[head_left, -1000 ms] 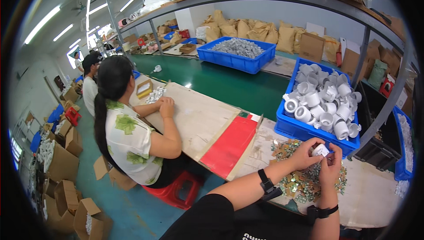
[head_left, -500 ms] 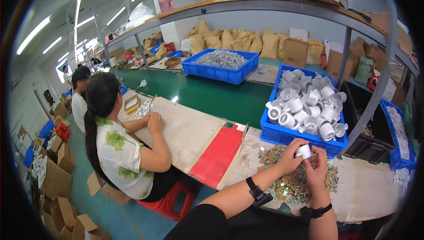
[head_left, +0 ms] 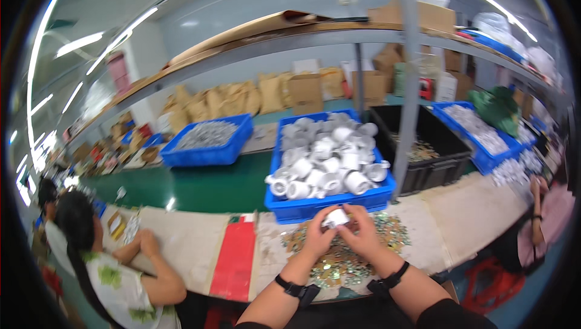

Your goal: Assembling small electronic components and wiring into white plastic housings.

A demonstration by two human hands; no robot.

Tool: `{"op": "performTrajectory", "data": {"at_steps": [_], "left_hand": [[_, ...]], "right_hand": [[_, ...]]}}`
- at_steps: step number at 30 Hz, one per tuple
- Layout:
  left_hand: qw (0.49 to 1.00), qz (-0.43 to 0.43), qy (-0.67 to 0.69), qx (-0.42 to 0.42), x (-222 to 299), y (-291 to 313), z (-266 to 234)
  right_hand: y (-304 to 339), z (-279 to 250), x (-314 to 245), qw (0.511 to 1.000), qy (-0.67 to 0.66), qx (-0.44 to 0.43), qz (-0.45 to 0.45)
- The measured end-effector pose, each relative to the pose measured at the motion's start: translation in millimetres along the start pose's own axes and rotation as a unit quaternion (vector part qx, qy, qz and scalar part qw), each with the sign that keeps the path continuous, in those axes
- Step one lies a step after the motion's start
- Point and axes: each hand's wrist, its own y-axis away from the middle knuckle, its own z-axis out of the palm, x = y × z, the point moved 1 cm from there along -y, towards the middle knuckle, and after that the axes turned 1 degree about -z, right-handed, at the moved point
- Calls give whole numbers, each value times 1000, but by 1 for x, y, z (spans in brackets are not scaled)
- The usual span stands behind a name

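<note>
Overhead shelf (head_left: 260,49) ran across the view on metal posts, well above the work. Below it, pale counter (head_left: 469,226), its surface scuffed, with a green strip (head_left: 145,182) along its far side. Co-worker in a leaf-print top (head_left: 118,286) at left, forearms on the counter. Blue crate (head_left: 296,213) straight ahead, heaped past its rim with white plastic cups (head_left: 330,162). Black crate (head_left: 437,177) just right of it, beyond a grey post; small pieces inside, too blurred to identify. Loose heap of small green and tan pieces (head_left: 333,271) on the near counter, red sheet (head_left: 235,262) to its left. Left hand (head_left: 316,232) and right hand (head_left: 364,232) met above the heap, near the crate's front wall. Grip: both sets of fingers closed in around one small white plastic part (head_left: 336,217), held between the hands, partly hidden by them.
</note>
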Motion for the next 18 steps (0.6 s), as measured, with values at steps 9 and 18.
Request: {"op": "performTrajectory", "data": {"at_steps": [9, 18], "left_hand": [[999, -31, 6, 14, -3, 0, 8], [993, 24, -115, 23, -9, -6, -10]], "right_hand": [[2, -10, -4, 998, -9, 30, 63], [-7, -3, 7, 999, 15, 9, -39]]}}
